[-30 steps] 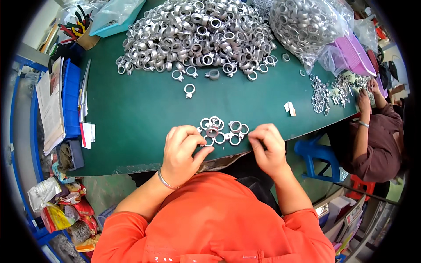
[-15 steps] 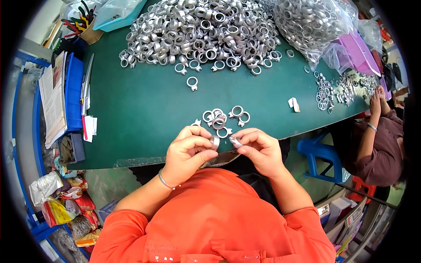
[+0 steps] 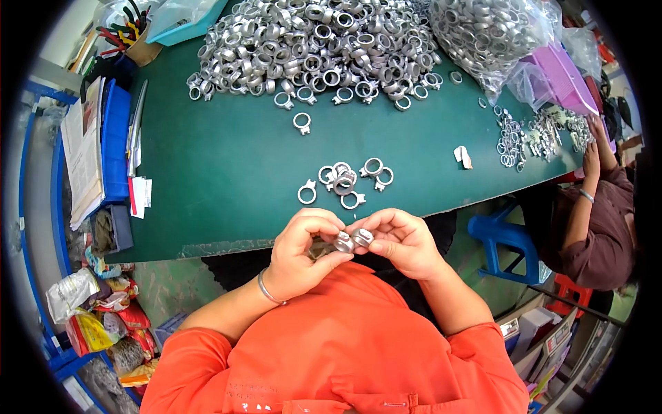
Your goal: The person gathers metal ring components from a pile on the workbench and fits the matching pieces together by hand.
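Observation:
My left hand [image 3: 303, 248] pinches a silver metal ring [image 3: 343, 241] between thumb and fingers. Close against it, my right hand [image 3: 403, 241] grips a second metal ring [image 3: 362, 237]. Both rings are side by side in front of my body, just off the table's near edge, with their small raised lugs facing up. Beyond my hands, a little cluster of metal rings [image 3: 343, 181] lies on the green table [image 3: 227, 165], some resting on one another. One loose ring [image 3: 307, 193] lies to the left of that cluster, and another [image 3: 302, 123] farther back.
A large heap of metal rings [image 3: 317, 48] covers the back, beside a clear plastic bag of rings [image 3: 483, 41]. At left stand a blue bin [image 3: 117, 145] and a holder with pliers [image 3: 141, 48]. To the right, a co-worker [image 3: 596, 214] handles small parts near a blue stool [image 3: 507, 238].
My two hands have come together and slightly nearer my body, bringing the held rings side by side. The co-worker's hands have shifted a little.

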{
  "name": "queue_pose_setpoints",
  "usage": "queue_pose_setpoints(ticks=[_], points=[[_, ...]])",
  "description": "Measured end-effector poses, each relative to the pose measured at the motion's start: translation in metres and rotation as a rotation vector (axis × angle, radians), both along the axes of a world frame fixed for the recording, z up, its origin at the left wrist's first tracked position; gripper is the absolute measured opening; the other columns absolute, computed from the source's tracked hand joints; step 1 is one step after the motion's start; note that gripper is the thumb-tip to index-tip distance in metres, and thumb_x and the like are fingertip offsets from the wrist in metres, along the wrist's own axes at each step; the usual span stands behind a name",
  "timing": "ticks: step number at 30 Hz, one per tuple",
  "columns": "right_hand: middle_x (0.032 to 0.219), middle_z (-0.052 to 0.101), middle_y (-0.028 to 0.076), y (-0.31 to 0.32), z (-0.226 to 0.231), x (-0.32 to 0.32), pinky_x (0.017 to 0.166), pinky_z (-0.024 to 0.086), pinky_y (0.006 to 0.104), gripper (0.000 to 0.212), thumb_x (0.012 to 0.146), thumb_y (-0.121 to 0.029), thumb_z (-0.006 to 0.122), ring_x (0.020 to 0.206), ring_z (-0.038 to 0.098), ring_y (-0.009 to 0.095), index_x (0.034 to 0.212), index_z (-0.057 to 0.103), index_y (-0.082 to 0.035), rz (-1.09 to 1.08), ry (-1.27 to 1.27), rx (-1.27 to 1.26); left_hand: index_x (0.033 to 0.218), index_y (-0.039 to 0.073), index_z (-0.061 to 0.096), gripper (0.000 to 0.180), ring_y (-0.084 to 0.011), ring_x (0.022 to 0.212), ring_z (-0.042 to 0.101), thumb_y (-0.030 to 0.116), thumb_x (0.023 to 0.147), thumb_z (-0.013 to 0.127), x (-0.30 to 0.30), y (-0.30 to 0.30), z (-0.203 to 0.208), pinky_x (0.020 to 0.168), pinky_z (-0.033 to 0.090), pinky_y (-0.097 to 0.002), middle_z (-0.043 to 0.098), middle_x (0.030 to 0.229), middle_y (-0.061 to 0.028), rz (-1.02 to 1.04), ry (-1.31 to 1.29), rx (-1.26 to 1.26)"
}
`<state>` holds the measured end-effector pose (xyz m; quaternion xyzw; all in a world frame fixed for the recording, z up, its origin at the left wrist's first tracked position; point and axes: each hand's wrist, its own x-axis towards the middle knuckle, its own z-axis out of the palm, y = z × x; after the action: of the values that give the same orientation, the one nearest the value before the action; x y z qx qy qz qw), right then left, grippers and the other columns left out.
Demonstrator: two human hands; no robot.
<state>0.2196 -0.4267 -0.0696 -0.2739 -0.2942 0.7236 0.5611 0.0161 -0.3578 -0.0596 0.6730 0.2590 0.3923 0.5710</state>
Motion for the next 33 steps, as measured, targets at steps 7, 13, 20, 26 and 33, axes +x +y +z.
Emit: queue_pose_setpoints(ticks=[7, 13, 20, 26, 33], points=[[0.122, 0.06, 0.017, -0.007, 0.004, -0.003, 0.094, 0.053, 0.0365, 0.022, 0.091, 0.006, 0.06, 0.111, 0.061, 0.023, 0.112, 0.057, 0.004, 0.035, -0.247, 0.082, 0.09, 0.004, 0.063, 0.028, -0.0214, 0.081, 0.062, -0.005, 0.071, 0.081, -0.005, 0.007, 0.006, 0.072, 0.052, -0.0316, 0.064, 0.093, -0.0091, -0.157, 0.124, 0.256], [0.102, 0.061, 0.01, -0.015, 0.017, 0.004, 0.073, 0.052, 0.0363, 0.022, 0.079, 0.003, 0.069, 0.087, 0.062, 0.029, 0.099, 0.063, -0.003, -0.157, -1.369, 0.505, 0.09, 0.003, 0.065, 0.026, -0.0261, 0.08, 0.061, -0.006, 0.069, 0.078, 0.0, 0.004, -0.003, 0.071, 0.05, -0.0333, 0.063, 0.093, -0.0098, -0.208, 0.263, 0.472], [0.085, 0.052, 0.009, 0.027, 0.018, -0.016, 0.066, 0.048, 0.0396, 0.023, 0.078, -0.015, 0.075, 0.079, 0.055, 0.029, 0.094, 0.063, -0.005, -0.292, -1.688, 0.526, 0.104, -0.001, 0.061, 0.029, -0.0274, 0.078, 0.063, -0.008, 0.078, 0.071, 0.037, 0.045, 0.008, 0.067, 0.053, -0.0331, 0.058, 0.101, -0.0138, 0.181, 0.434, 0.549], [0.092, 0.057, 0.013, 0.024, 0.01, -0.004, 0.068, 0.051, 0.0365, 0.017, 0.079, -0.007, 0.075, 0.078, 0.06, 0.032, 0.09, 0.062, -0.002, -0.364, -1.37, 0.433, 0.099, 0.0, 0.061, 0.026, -0.0227, 0.072, 0.064, -0.005, 0.077, 0.074, 0.025, 0.043, -0.007, 0.062, 0.053, -0.0294, 0.06, 0.089, -0.0115, 0.213, 0.368, 0.465], [0.111, 0.064, 0.012, 0.012, 0.001, 0.008, 0.083, 0.056, 0.0289, 0.014, 0.094, 0.004, 0.06, 0.092, 0.066, 0.016, 0.108, 0.058, 0.004, -0.166, -0.248, -0.076, 0.096, 0.002, 0.064, 0.033, -0.0302, 0.081, 0.06, 0.0, 0.068, 0.08, 0.025, 0.041, 0.007, 0.073, 0.05, -0.0383, 0.06, 0.092, -0.0109, 0.13, 0.47, 0.605]])
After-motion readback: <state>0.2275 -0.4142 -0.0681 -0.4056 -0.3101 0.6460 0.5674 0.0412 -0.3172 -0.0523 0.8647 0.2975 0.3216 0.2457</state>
